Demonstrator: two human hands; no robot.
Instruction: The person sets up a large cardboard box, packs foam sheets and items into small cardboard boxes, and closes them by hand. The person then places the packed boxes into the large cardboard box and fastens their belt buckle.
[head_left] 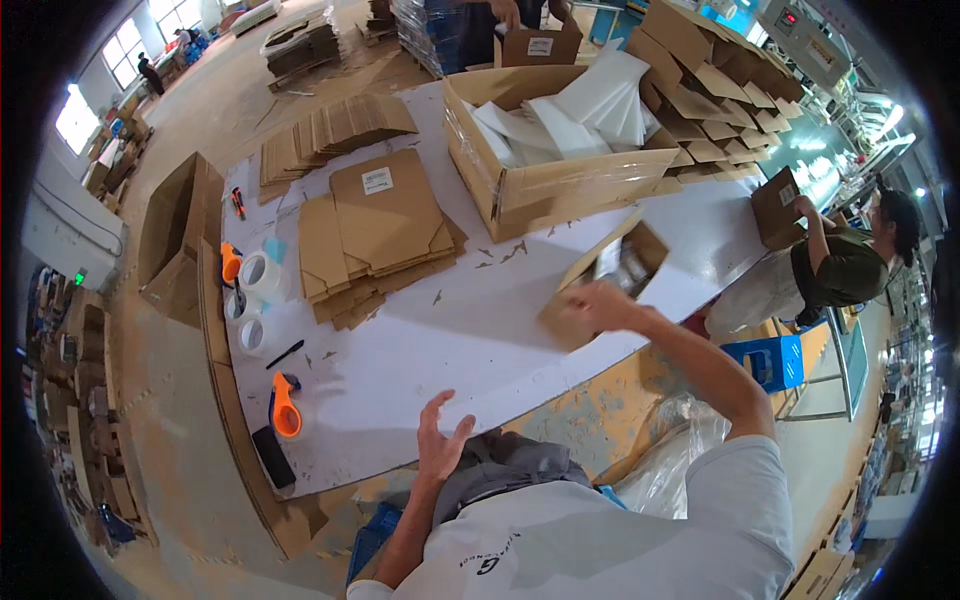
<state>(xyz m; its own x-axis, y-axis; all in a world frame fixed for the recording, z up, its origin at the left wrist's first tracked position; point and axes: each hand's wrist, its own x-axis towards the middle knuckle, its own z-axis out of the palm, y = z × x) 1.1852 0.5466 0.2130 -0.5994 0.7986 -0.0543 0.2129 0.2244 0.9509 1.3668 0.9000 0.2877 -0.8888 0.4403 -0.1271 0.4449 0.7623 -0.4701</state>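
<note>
Near the table's front edge, my left hand (440,437) is raised with its fingers apart and nothing in it. My right hand (598,306) is over the near flap of a small open cardboard box (643,248); motion smears its fingers, so I cannot tell whether it grips the flap. Inside that box lie clear-wrapped items (622,266), partly hidden by the flaps. Left of it lies a stack of flattened cardboard boxes (385,215), with a white label on the top one.
Behind stands a large carton (570,195) of white foam sheets (575,120), beside piled folded boxes (710,80). Tape rolls (262,275), an orange tape dispenser (287,415), a black pen (285,354) and a phone (272,457) line the left side. A co-worker (850,250) holds a box at right.
</note>
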